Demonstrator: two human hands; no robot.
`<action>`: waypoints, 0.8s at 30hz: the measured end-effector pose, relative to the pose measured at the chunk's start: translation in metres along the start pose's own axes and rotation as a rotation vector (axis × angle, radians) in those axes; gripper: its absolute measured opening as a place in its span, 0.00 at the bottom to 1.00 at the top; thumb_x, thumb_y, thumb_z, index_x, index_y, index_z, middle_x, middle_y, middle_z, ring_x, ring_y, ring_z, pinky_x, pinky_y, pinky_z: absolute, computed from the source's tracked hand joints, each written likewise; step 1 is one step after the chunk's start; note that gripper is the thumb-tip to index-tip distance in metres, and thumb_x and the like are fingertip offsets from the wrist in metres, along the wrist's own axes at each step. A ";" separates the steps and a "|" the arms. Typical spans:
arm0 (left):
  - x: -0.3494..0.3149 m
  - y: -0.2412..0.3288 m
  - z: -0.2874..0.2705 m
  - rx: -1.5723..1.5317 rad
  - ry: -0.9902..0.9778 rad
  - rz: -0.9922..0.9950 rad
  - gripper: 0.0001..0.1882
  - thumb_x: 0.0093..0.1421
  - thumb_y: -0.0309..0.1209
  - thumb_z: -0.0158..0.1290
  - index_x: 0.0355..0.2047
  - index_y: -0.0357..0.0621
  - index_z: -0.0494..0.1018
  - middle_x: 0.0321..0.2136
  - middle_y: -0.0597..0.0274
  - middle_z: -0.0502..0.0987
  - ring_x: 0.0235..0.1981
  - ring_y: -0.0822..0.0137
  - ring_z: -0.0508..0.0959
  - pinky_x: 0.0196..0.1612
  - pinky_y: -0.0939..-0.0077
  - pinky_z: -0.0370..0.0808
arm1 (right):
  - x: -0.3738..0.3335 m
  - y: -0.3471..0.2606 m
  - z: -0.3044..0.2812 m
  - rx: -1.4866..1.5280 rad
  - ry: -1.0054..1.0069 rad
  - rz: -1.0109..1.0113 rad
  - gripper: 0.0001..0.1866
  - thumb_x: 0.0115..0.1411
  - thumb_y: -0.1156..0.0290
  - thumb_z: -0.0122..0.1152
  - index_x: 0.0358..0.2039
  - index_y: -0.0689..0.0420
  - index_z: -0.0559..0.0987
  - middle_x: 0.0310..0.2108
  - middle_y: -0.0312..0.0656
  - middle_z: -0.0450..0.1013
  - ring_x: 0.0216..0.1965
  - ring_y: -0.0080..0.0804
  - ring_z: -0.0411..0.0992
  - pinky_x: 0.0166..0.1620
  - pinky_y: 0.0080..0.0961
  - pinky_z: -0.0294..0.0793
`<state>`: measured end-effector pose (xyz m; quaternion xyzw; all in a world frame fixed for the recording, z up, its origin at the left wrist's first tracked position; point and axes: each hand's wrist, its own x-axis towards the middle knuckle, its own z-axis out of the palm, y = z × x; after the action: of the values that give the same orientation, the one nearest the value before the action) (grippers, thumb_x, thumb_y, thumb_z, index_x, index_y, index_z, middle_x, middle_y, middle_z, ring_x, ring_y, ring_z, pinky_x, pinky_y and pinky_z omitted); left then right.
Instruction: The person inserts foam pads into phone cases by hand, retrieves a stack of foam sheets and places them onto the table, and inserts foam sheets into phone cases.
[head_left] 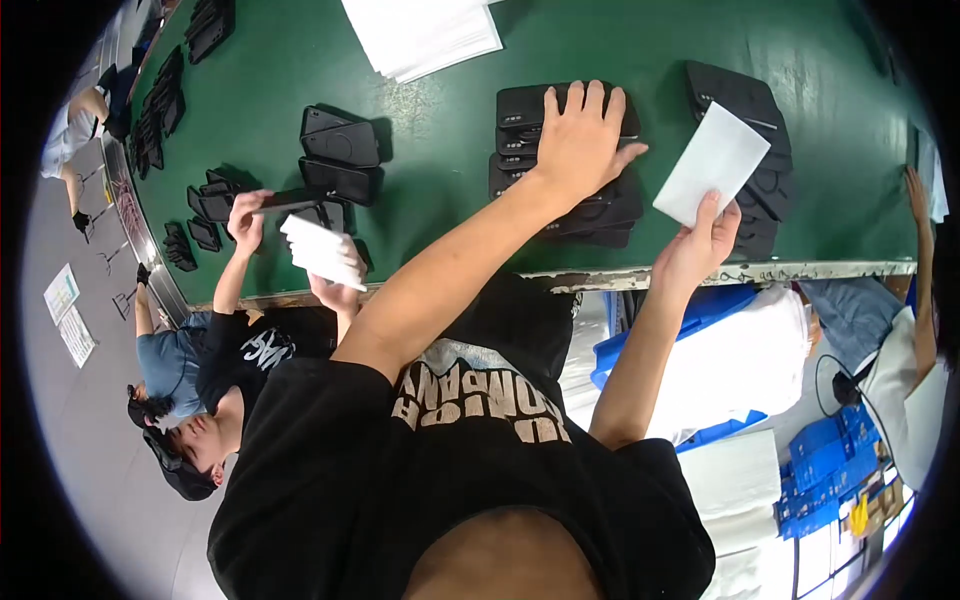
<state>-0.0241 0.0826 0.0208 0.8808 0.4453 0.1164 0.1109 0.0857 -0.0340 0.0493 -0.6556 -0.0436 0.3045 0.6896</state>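
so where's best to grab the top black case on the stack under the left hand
Probably by its long side edges, coming down from above. The top black case lies flat on the stack, and the left hand already rests over it, so only the edges are free.

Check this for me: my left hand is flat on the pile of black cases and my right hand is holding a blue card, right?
Not quite. The card in your right hand is white, not blue, as the head view shows. The rest stands: your left hand lies flat on the pile of black cases.
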 end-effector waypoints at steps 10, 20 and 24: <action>0.033 -0.034 0.000 -0.207 -0.259 0.046 0.27 0.53 0.43 0.59 0.49 0.39 0.71 0.43 0.49 0.75 0.45 0.52 0.76 0.49 0.53 0.71 | -0.005 0.011 -0.038 -0.243 0.095 -0.047 0.15 0.66 0.69 0.53 0.47 0.67 0.67 0.42 0.50 0.73 0.39 0.27 0.73 0.44 0.18 0.71; -0.011 -0.023 0.002 0.115 -0.018 0.204 0.41 0.48 0.52 0.60 0.58 0.43 0.63 0.51 0.44 0.67 0.48 0.49 0.70 0.53 0.52 0.66 | -0.036 0.039 -0.079 -0.453 0.070 0.071 0.18 0.65 0.68 0.55 0.48 0.69 0.67 0.42 0.52 0.73 0.40 0.30 0.72 0.46 0.20 0.70; -0.005 -0.048 0.020 0.079 -0.113 0.205 0.46 0.52 0.55 0.55 0.62 0.38 0.55 0.57 0.41 0.62 0.55 0.47 0.65 0.56 0.45 0.61 | -0.043 0.043 -0.081 -0.400 0.068 0.128 0.18 0.64 0.69 0.55 0.49 0.69 0.67 0.42 0.53 0.73 0.41 0.30 0.72 0.46 0.20 0.70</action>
<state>-0.0573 0.1048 -0.0136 0.9306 0.3503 0.0596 0.0884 0.0719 -0.1273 0.0129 -0.7909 -0.0383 0.3104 0.5260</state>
